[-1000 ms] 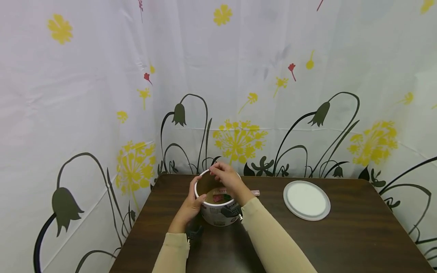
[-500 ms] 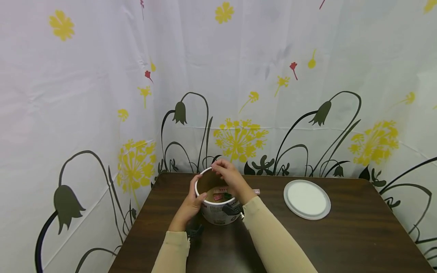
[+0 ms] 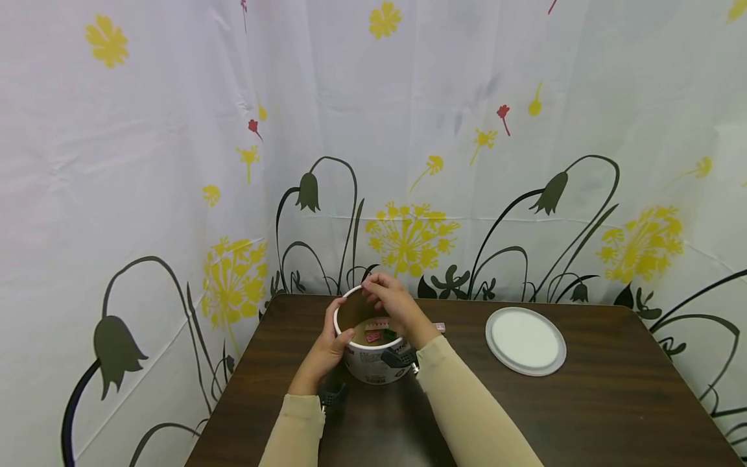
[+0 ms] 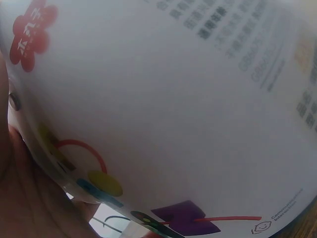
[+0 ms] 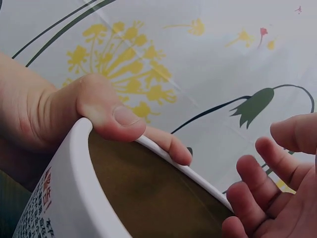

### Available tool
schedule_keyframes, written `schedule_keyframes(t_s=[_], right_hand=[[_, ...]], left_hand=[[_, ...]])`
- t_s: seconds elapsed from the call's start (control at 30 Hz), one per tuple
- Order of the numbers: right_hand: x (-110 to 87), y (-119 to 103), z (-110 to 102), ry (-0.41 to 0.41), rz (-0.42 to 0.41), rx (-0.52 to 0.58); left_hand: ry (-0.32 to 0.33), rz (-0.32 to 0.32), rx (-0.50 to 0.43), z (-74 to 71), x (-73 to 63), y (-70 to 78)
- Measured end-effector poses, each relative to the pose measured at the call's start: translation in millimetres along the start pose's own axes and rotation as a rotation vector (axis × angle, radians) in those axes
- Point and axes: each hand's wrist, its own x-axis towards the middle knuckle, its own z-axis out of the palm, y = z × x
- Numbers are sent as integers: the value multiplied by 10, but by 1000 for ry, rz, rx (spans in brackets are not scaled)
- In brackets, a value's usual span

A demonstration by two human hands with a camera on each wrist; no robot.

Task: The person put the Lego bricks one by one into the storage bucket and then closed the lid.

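Observation:
My left hand (image 3: 328, 344) holds a white round tub (image 3: 373, 372) by its left side. Its thumb hooks over the rim, and the other fingers lie along the outside. In the left wrist view, the printed tub wall (image 4: 148, 124) fills most of the picture. My right hand (image 3: 398, 308) hovers over the tub's far right rim. In the right wrist view, the fingers of the right hand (image 5: 272, 191) are loosely bent with nothing between them, close beside the rim. Inside the tub lie pink toy bricks (image 3: 373, 338) and a green piece (image 3: 389, 335), partly hidden by the right hand.
A round white lid (image 3: 525, 341) lies on the dark wooden table (image 3: 583, 402), to the right of the tub. Behind the right wrist, a pink piece (image 3: 440, 328) shows on the table. A flower-printed curtain (image 3: 443, 130) hangs behind the table's far edge.

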Motion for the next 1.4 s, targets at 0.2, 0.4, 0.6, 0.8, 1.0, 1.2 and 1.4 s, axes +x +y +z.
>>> schedule_keyframes(t_s=[0.2,0.4,0.6,0.8,1.0,1.2,1.4], right_hand=[[-14,-15,-5,-10,-18,15],[-73,-30,-8,-46,-57,26],[-132,-5,-29,-22,-161,71],[-204,-34,-77,194,-422,203],[-275,-37,-209,159,-490,289],[-436,45,-472,211,-443,261],[-584,314,-858,411,-333,225]], left_hand=[[2,1,-1,8,5,2],[9,2,1,28,4,-10],[6,-2,4,42,5,5],[3,25,4,29,11,8],[16,24,12,1,43,-3],[20,15,27,2,27,-24],[35,14,17,4,3,-18]])
